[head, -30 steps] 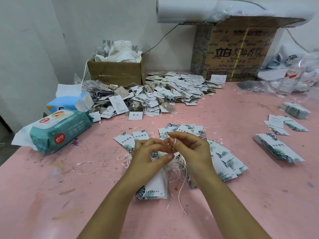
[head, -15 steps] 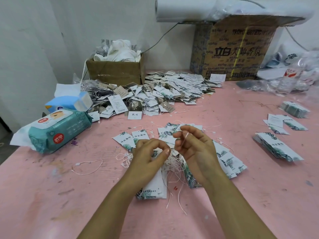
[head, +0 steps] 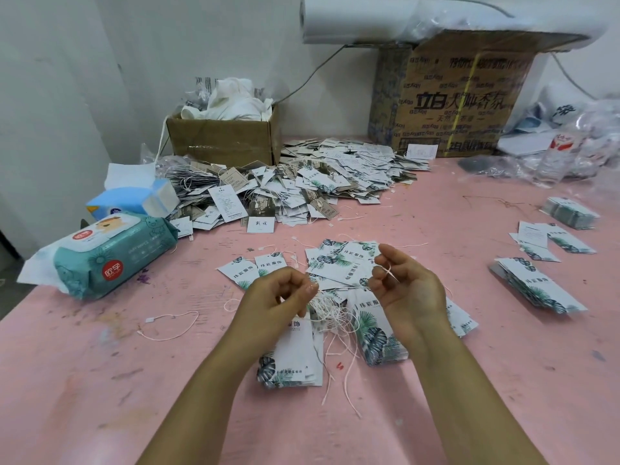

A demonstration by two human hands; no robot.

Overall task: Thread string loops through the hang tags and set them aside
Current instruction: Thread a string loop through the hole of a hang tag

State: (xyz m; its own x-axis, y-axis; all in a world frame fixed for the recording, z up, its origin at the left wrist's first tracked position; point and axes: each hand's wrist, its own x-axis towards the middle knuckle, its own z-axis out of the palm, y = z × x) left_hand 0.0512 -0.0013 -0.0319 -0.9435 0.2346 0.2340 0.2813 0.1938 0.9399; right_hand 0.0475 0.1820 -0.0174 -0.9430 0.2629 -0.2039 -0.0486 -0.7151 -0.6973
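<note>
My right hand [head: 407, 290] is raised above the pink table [head: 100, 380], fingers curled, pinching a thin white string loop [head: 389, 274]. My left hand [head: 275, 302] pinches the top of a stack of white hang tags with green leaf print [head: 295, 357], which hangs down toward the table. A tangle of loose white strings [head: 330, 313] lies between my hands. Another stack of leaf-print tags [head: 375, 333] lies under my right wrist. Loose tags [head: 339, 260] are spread just beyond my hands.
A big heap of tags [head: 302, 182] lies at the back, before two cardboard boxes [head: 224, 139] [head: 453, 95]. A wet-wipes pack [head: 110, 256] and tissue pack [head: 134, 199] sit on the left. Tag stacks [head: 536, 286] [head: 570, 213] lie on the right. A loose string loop [head: 171, 325] lies left.
My hands have drawn apart: the right hand moved right and up with the string, the left stayed low on its tag stack.
</note>
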